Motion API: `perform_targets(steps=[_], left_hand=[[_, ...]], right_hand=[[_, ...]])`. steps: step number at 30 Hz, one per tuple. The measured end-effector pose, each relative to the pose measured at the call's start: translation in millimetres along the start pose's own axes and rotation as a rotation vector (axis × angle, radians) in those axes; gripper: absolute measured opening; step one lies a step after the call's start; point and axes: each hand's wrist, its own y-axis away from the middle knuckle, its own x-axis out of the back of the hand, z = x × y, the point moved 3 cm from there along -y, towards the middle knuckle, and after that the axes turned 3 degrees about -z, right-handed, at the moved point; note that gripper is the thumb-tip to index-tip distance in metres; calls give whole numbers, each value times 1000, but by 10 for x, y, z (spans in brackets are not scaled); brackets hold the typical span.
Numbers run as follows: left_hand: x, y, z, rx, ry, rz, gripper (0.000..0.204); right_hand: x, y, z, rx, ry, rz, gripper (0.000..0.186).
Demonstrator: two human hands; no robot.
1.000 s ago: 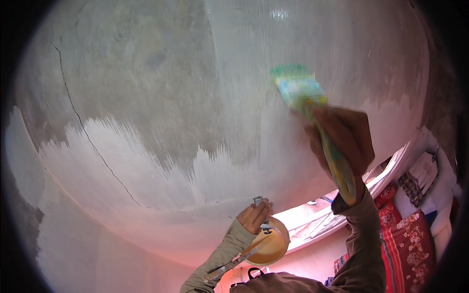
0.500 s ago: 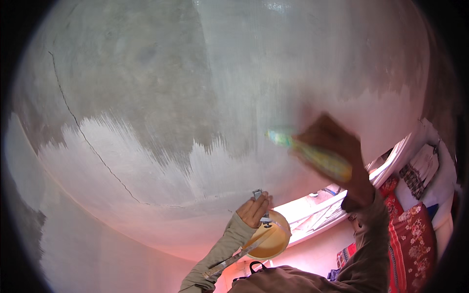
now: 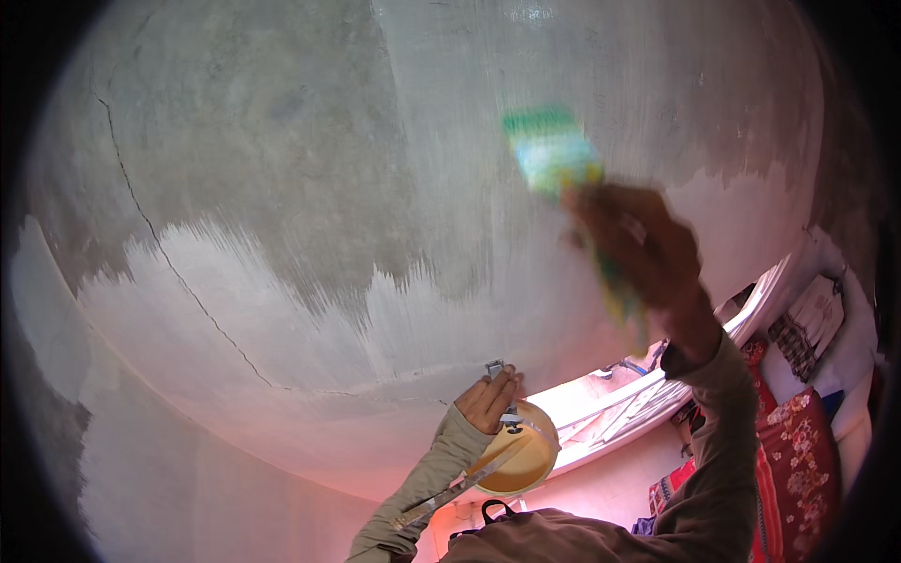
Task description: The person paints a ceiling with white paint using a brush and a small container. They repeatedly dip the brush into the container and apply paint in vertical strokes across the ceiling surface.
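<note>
Step in hand, I judge: brushing a coat onto the grey plaster (image 3: 450,188); the next stroke would call for flat bristles. Right hand (image 3: 648,239) raised, fingers wrapped around the brush (image 3: 554,155), well in from the plaster's edge by the bright opening (image 3: 584,402); contact blurred, cannot tell. Left hand (image 3: 486,402) lower, fingers closed on a metal bar (image 3: 495,367) beside the yellow bucket (image 3: 526,469).

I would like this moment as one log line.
Right hand: holding brush; brush contact: unclear, blurred; left hand: holding metal piece; bucket: near left hand; surface: grey, partly whitish, cracked.
</note>
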Motion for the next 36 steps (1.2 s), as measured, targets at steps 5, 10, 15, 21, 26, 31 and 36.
perform_targets(steps=[5,10,15,21,26,31,36], left_hand=[[63,-68,69,32,-2,-40,56],[0,-36,11,22,14,-29,56],[52,-62,33,31,14,3,51],[14,-51,-4,15,0,11,49],[41,-79,19,34,36,27,44],[124,-124,64,35,-5,20,43],[89,-113,44,59,4,22,42]], right_hand=[[-114,703,-557,0,-88,-263,44],[-31,758,-549,-110,-169,-423,47],[126,142,-264,-122,-74,34,51],[-130,677,-509,-36,-38,-173,40],[-44,1234,-632,-503,-387,-236,25],[94,1757,-547,-1212,-631,-24,21],[127,2042,-668,-1258,-949,-92,25]])
